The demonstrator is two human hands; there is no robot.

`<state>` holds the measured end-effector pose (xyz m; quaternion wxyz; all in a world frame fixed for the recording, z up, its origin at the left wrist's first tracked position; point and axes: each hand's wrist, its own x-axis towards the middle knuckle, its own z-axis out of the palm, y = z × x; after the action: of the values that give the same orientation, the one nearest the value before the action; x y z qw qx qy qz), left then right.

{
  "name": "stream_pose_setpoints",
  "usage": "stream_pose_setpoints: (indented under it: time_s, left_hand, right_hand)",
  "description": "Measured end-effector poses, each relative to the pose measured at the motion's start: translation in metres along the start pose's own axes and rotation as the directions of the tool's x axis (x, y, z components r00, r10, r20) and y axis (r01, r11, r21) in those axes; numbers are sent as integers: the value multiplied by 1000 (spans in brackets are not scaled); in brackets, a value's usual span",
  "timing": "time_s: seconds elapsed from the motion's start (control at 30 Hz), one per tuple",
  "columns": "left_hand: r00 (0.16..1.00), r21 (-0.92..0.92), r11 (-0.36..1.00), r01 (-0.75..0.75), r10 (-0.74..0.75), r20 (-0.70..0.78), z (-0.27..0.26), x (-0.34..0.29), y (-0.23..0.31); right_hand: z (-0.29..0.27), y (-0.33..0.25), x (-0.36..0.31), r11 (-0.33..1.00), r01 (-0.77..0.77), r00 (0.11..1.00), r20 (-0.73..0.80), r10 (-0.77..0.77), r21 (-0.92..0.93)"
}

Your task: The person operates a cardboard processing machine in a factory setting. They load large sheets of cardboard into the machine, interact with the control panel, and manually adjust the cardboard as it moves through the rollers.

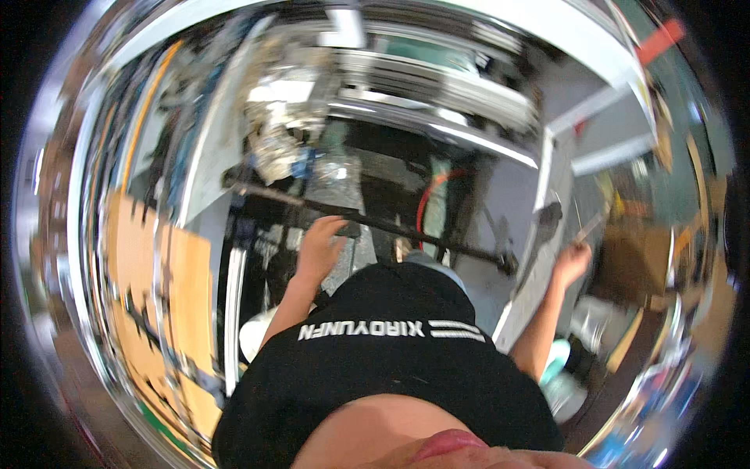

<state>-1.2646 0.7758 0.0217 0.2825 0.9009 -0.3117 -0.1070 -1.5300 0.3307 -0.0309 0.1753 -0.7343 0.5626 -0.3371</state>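
Note:
My left hand [319,252] reaches forward with its fingers loosely bent and apart, and I see nothing in it. Just beyond its fingertips a long dark bar [383,225] runs crosswise in front of my body; whether they touch, I cannot tell. Off to the right, my right hand [574,263] is closed with the fingers drawn together. A thin pale stick-like shape [595,225] extends up from its fingers, too blurred to name. The whole picture is smeared by motion.
A crumpled heap of clear plastic [273,148] lies ahead on the left. Beyond the bar curves a red hose or cable [424,205]. Tan boards [160,281] stand at the left, and a brown cardboard box [634,262] sits right of my right hand. A pale metal frame [539,203] borders the right.

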Motion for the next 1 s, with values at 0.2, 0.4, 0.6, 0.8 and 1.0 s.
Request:
stream_pose_setpoints:
  time_s: [0.2,0.4,0.6,0.8,1.0]
  left_hand:
    - [986,-634,759,-147,164,-31,3,59,71]
    - [954,-720,630,-290,133,-268,-29,59,64]
    - [918,-923,372,-101,-323,-231,-54,13,18]
    - [731,-880,318,-354,-493,-472,-79,-33,-7]
    - [881,-909,290,-300,-282,-380,-91,-66,-18]
  right_hand:
    - [24,-177,-65,681,117,718,412,-561,723]
    - [49,-273,-137,723,-59,98,725,-682,688]
    - [73,-267,-129,728,155,-105,744,-660,667]
    - [121,-269,-149,261,351,-259,361,-896,899]
    - [113,-328,-185,363,66,-406,357,-841,929]
